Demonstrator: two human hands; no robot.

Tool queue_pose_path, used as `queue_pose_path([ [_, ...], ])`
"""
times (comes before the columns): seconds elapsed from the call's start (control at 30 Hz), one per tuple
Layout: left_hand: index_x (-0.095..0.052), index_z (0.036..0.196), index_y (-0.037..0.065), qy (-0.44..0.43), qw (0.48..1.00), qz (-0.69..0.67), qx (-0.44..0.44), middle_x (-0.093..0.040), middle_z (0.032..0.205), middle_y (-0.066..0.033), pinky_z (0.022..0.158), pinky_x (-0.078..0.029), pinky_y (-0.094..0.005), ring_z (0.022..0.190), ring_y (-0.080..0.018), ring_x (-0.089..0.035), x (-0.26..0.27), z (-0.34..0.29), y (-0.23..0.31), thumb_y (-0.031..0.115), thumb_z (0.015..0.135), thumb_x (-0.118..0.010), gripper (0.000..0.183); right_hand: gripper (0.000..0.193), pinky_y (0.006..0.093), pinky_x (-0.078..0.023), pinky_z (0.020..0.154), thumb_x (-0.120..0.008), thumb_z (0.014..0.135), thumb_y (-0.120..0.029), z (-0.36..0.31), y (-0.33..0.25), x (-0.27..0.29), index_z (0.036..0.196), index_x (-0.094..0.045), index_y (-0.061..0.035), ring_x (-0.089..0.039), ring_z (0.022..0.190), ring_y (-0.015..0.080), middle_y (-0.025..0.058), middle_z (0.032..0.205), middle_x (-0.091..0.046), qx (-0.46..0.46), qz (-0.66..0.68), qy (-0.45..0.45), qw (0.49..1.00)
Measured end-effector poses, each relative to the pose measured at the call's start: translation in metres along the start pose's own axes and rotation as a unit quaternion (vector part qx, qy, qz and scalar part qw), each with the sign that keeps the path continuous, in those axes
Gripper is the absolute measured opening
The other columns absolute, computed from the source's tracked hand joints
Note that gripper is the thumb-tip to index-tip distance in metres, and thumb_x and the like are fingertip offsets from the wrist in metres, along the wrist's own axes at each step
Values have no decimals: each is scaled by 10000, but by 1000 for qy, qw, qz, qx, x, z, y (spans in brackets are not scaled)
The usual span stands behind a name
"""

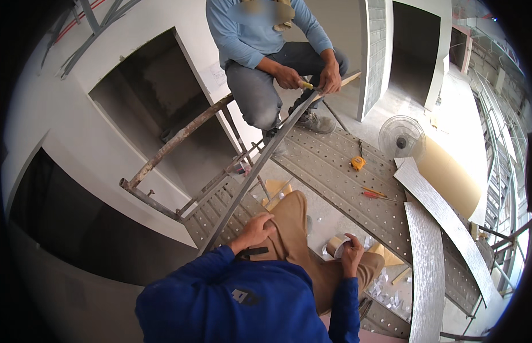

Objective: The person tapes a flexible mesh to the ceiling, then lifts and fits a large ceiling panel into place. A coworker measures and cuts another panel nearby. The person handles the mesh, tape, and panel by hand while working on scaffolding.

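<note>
There at near right, the right hand point(350, 255) had its fingers curled round a tape roll point(333, 244); light and firm, I judged, best gripped by the rim; the left hand point(254, 231) lay half-curled near the grey bar point(259, 168), its hold unclear.

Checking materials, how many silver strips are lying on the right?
2: one silver strip at far right, the other strip left of it; more may be hidden beneath.

Crinkled shiny foil strips point(424, 268), dull metal bar point(258, 173), perforated metal planks point(329, 163), tape roll point(334, 247) perhaps glossy
</note>
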State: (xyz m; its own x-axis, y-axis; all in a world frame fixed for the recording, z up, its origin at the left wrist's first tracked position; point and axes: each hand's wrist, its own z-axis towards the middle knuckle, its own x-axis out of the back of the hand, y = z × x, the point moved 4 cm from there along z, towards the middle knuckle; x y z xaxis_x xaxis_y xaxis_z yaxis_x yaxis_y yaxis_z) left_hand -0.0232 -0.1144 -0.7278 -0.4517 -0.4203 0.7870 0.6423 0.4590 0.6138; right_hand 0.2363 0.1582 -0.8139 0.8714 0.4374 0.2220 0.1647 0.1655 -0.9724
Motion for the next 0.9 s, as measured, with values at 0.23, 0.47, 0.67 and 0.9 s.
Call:
queue_pose_path([
  [0.23,-587,1312,6,233,950,121,-171,-604,1316,-215,1074,-440,-506,1237,-432,-550,100,57,103,132,846,-771,517,295,308,-464,652,-582,864,1,-4,2,-1,1081,-777,-43,-567,688,122,51,699,-621,-13,-27,-8,1000],
  [0.47,-321,1546,-3,171,969,170,-56,-487,1441,-282,1109,-409,-547,1317,-484,-487,148,92,54,263,790,-846,958,279,318,-477,669,-589,867,1,3,-5,-17,1070,-775,-39,-598,706,138,82,724,-666,7,-30,26,999],
  [0.67,-290,1562,-15,67,991,106,35,-462,1485,-303,1048,-476,-533,1318,-505,-497,112,93,2,233,815,-813,946,267,301,-463,646,-601,871,-7,4,11,-21,1073,-772,-39,-575,682,118,86,722,-654,-39,-46,59,996],
  [0.9,-376,1519,-20,65,996,52,15,-528,1413,-282,1030,-493,-525,1252,-488,-551,106,91,-12,59,863,-707,739,267,323,-456,598,-606,846,7,4,-7,-43,1047,-778,-27,-571,621,128,75,651,-615,-18,-130,28,991],
])
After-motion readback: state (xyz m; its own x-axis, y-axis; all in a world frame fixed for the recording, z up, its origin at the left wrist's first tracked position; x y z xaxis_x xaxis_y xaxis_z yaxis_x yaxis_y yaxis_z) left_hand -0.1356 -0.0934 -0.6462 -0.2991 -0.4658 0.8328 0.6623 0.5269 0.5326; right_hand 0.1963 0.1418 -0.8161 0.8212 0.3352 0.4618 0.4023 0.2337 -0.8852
